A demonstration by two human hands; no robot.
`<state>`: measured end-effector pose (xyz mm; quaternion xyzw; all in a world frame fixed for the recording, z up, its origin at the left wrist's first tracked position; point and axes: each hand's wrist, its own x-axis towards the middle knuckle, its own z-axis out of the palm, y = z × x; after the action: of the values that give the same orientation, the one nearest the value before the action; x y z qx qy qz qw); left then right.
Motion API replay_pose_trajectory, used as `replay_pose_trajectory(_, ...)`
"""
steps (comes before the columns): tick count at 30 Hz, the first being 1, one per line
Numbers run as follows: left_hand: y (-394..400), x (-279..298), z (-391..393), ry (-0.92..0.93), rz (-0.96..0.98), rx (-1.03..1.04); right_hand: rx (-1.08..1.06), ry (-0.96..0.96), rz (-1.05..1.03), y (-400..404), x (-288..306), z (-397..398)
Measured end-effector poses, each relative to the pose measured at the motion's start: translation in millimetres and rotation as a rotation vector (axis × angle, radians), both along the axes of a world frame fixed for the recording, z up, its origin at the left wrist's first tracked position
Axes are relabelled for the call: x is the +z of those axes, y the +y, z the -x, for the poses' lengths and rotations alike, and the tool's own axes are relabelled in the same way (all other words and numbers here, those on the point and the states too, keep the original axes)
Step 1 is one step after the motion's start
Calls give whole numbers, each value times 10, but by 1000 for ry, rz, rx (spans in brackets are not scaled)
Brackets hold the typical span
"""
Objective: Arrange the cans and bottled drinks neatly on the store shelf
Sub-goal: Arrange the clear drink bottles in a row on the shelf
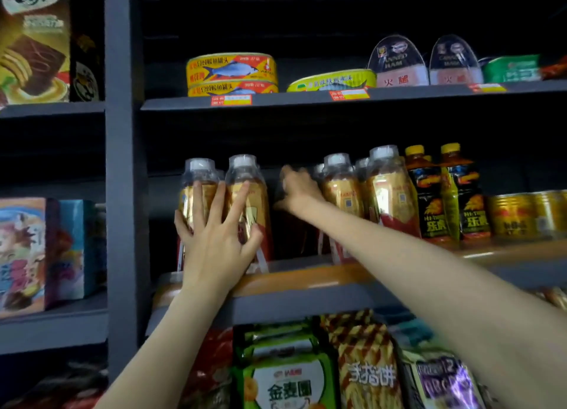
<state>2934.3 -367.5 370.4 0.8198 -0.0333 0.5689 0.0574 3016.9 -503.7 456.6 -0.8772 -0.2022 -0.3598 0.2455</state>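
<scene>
Gold-labelled bottles (245,206), left hand (214,240) spread across two, right hand (299,190) blurred, grip unclear, two black bottles (448,200)

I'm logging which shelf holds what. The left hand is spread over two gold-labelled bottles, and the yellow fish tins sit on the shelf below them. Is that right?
Not quite. The head view shows the yellow fish tins on the shelf above, not below. The rest stands: the left hand is spread over two gold-labelled bottles.
</scene>
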Motion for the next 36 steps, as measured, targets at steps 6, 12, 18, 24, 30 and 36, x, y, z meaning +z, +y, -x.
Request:
replay_pose_trajectory(6,-11,22,27,33,-20,0,163,-273,47,-618,-198,742)
replay_pose_trajectory(12,-29,27,68,68,-11,-13,259,-289,-299,-1216,-372,1164)
replay_pose_trajectory(18,-274,126,352,-187,29,-427,454,-58,-937,-1558,-319,1231)
replay_pose_trajectory(24,-704,196,722,352,391,-1110,626,373,-1303,-1634,-506,1350)
replay_pose_trajectory(30,-809,310,873,201,609,-1259,661,770,-883,-1817,-548,1430)
replay_pose_trajectory(36,-740,545,1031,314,755,-1303,921,649,-843,-1883,-658,1429)
